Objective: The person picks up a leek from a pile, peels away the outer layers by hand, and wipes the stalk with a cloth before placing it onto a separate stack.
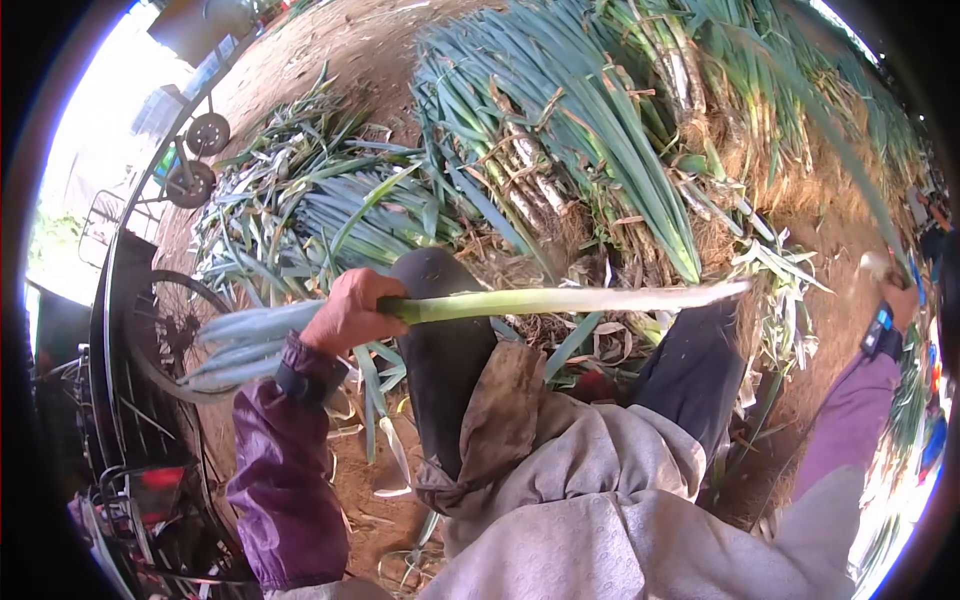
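Note:
Across my lap, my left hand (352,310) is wrapped around a long green onion (560,303). Its pale stalk points right, and its blue-green leaves fan out to the left behind the hand. Far to the right, my right hand (900,300) is closed on a long loose leaf (850,160), which is blurred and stretches up and away from it. Part of the right hand's fingers is smeared and hard to make out.
Bundles of green onions (540,110) lie ahead, with more bundles (790,130) at the upper right. A heap of leaves (320,210) covers the ground at left. Peeled scraps (785,290) lie by my right knee. A wheeled cart (165,330) stands along the left side.

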